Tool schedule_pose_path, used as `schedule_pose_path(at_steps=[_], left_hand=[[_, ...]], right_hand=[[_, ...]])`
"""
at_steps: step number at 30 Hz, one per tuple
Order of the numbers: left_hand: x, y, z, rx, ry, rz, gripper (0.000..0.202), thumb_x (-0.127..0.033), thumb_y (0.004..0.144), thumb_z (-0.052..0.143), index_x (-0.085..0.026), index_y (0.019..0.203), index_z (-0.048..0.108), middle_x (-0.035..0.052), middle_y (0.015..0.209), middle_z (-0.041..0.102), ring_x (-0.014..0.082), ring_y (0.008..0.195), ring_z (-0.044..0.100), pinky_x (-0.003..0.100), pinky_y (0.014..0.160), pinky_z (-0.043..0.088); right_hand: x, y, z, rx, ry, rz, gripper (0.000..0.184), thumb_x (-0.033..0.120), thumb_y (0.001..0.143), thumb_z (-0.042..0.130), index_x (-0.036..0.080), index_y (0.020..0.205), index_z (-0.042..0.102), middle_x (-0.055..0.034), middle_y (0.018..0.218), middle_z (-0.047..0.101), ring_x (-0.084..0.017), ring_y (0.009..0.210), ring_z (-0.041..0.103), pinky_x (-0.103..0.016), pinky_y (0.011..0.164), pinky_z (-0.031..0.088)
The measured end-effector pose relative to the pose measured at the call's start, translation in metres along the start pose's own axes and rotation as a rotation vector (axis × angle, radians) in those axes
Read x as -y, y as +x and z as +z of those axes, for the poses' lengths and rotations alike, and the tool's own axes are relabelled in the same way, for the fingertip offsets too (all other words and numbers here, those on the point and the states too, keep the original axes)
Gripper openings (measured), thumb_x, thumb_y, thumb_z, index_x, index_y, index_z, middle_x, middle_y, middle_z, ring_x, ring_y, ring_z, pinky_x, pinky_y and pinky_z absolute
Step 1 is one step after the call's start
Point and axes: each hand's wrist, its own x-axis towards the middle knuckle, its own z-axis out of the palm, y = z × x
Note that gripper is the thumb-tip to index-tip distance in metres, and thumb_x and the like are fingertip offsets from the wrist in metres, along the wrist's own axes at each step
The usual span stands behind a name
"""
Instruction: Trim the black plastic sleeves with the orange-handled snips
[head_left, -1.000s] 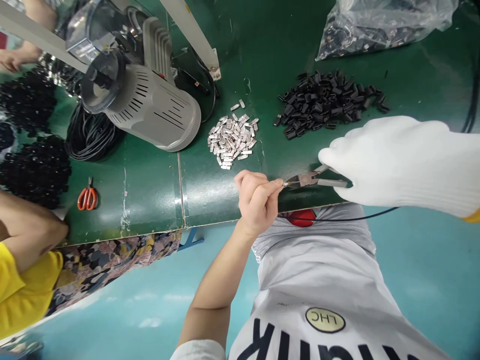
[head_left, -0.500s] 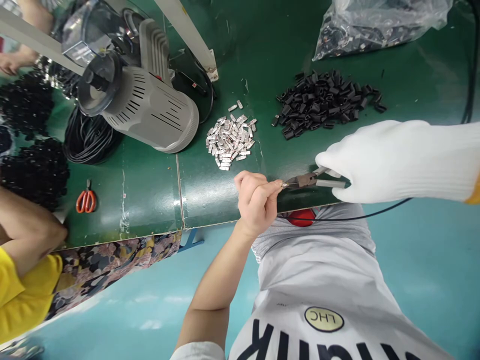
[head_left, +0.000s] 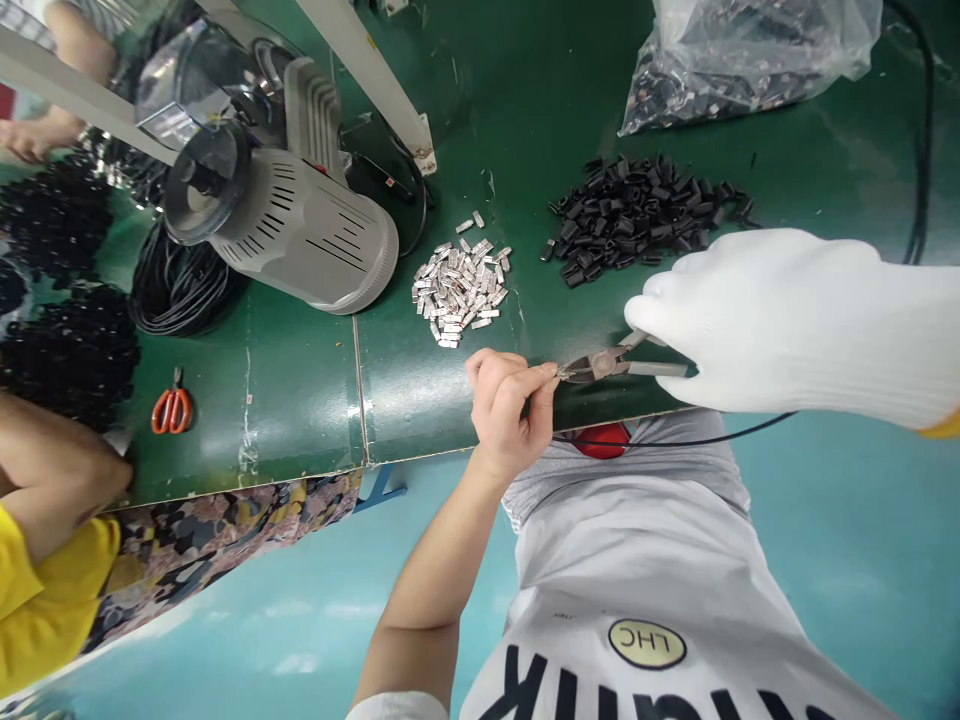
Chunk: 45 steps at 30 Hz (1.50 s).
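Note:
My left hand point(head_left: 508, 400), bare, is closed in a pinch at the table's front edge. A small metal piece point(head_left: 559, 371), mostly covered by the fingertips, shows between thumb and forefinger. In a white knit glove, my right hand point(head_left: 757, 320) is wrapped round the grey handles of a pair of pliers point(head_left: 602, 364). The pliers' jaws point left and meet the metal piece at my left fingertips. A thin black cable point(head_left: 705, 442) runs from below my left hand toward the right, beneath the glove; its end is hidden.
Silver metal connectors point(head_left: 459, 290) lie piled beyond my left hand, black plastic sleeves point(head_left: 637, 215) beyond my right. Farther back is a clear bag of parts point(head_left: 742, 70). A grey machine point(head_left: 300, 225), orange-handled cutters point(head_left: 172, 407) and a co-worker's arm point(head_left: 56, 455) are on the left.
The pliers have turned slightly, so their joint now shows more of its flat face. Both hands stay in nearly the same place; the whole view has shifted a little.

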Motion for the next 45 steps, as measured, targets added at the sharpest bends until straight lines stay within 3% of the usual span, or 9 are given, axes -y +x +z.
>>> schedule_pose_path(at_steps=[3, 4, 10, 21, 23, 28, 30, 37, 45], left_hand=[[-0.003, 0.001, -0.002, -0.024, -0.010, 0.000, 0.015, -0.010, 0.092, 0.066, -0.021, 0.103, 0.063, -0.0004, 0.079, 0.061, 0.0153, 0.073, 0.061, 0.036, 0.077, 0.049], [-0.005, 0.002, -0.003, -0.032, -0.012, 0.008, 0.015, -0.010, 0.092, 0.066, -0.021, 0.103, 0.063, -0.0007, 0.078, 0.060, 0.0150, 0.072, 0.060, 0.035, 0.076, 0.049], [-0.023, 0.007, -0.012, -0.014, 0.022, 0.131, 0.022, -0.007, 0.090, 0.065, -0.019, 0.109, 0.066, -0.0016, 0.076, 0.055, 0.0144, 0.072, 0.058, 0.035, 0.075, 0.047], [-0.055, -0.015, -0.008, -0.008, -0.027, 0.117, 0.028, -0.003, 0.087, 0.064, -0.019, 0.110, 0.067, -0.0022, 0.076, 0.054, 0.0144, 0.072, 0.057, 0.035, 0.076, 0.047], [-0.064, -0.015, -0.012, 0.035, -0.082, 0.032, 0.024, -0.009, 0.089, 0.066, -0.019, 0.111, 0.066, -0.0010, 0.078, 0.058, 0.0153, 0.073, 0.058, 0.036, 0.078, 0.047], [-0.085, -0.003, -0.027, 0.345, -0.322, -0.603, 0.013, -0.030, 0.099, 0.065, -0.020, 0.105, 0.070, 0.0038, 0.087, 0.073, 0.0163, 0.080, 0.066, 0.031, 0.076, 0.051], [-0.089, 0.002, -0.030, 0.436, -0.413, -0.741, 0.015, -0.032, 0.099, 0.067, -0.019, 0.096, 0.072, 0.0039, 0.088, 0.077, 0.0153, 0.079, 0.068, 0.028, 0.074, 0.052], [-0.092, -0.004, -0.024, 0.385, -0.585, -0.864, 0.017, -0.032, 0.099, 0.069, -0.018, 0.091, 0.075, 0.0035, 0.082, 0.078, 0.0139, 0.072, 0.069, 0.026, 0.069, 0.056], [-0.095, -0.011, -0.021, 0.310, -0.479, -0.869, 0.016, -0.033, 0.096, 0.073, -0.019, 0.089, 0.073, 0.0031, 0.083, 0.076, 0.0149, 0.077, 0.070, 0.028, 0.075, 0.057]], right_hand=[[0.009, -0.003, -0.013, 0.230, -0.380, 0.093, 0.033, 0.050, 0.072, 0.085, 0.023, 0.074, 0.065, -0.0031, 0.065, 0.056, -0.013, 0.057, 0.046, -0.029, 0.054, 0.031], [0.010, -0.005, -0.014, 0.252, -0.335, 0.087, 0.030, 0.050, 0.076, 0.080, 0.025, 0.081, 0.066, -0.0028, 0.070, 0.060, -0.013, 0.055, 0.045, -0.029, 0.051, 0.031], [0.015, -0.022, 0.006, 0.456, 0.483, -0.108, 0.026, 0.045, 0.088, 0.069, 0.021, 0.090, 0.062, -0.0007, 0.084, 0.062, -0.012, 0.074, 0.053, -0.027, 0.063, 0.043], [-0.002, -0.048, 0.030, 0.386, 0.545, -0.138, 0.012, 0.033, 0.089, 0.066, 0.023, 0.090, 0.060, 0.0026, 0.087, 0.066, -0.013, 0.077, 0.058, -0.026, 0.068, 0.047], [-0.004, -0.054, 0.032, 0.343, 0.547, -0.137, 0.011, 0.032, 0.088, 0.064, 0.023, 0.089, 0.059, 0.0025, 0.088, 0.067, -0.013, 0.078, 0.059, -0.026, 0.069, 0.047], [0.000, -0.071, 0.032, 0.127, 0.251, -0.098, 0.014, 0.037, 0.090, 0.059, 0.024, 0.090, 0.055, 0.0039, 0.083, 0.065, -0.011, 0.070, 0.054, -0.026, 0.063, 0.039], [0.001, -0.076, 0.033, 0.098, 0.198, -0.132, 0.013, 0.037, 0.091, 0.058, 0.025, 0.092, 0.055, 0.0039, 0.082, 0.064, -0.011, 0.069, 0.052, -0.026, 0.061, 0.037], [-0.005, -0.078, 0.035, 0.180, 0.299, -0.086, 0.014, 0.035, 0.091, 0.057, 0.023, 0.087, 0.050, 0.0049, 0.076, 0.058, -0.010, 0.065, 0.049, -0.025, 0.059, 0.038], [-0.013, -0.076, 0.046, 0.198, 0.534, -0.031, 0.015, 0.032, 0.089, 0.064, 0.022, 0.088, 0.052, 0.0011, 0.086, 0.066, -0.014, 0.079, 0.059, -0.027, 0.069, 0.047]])
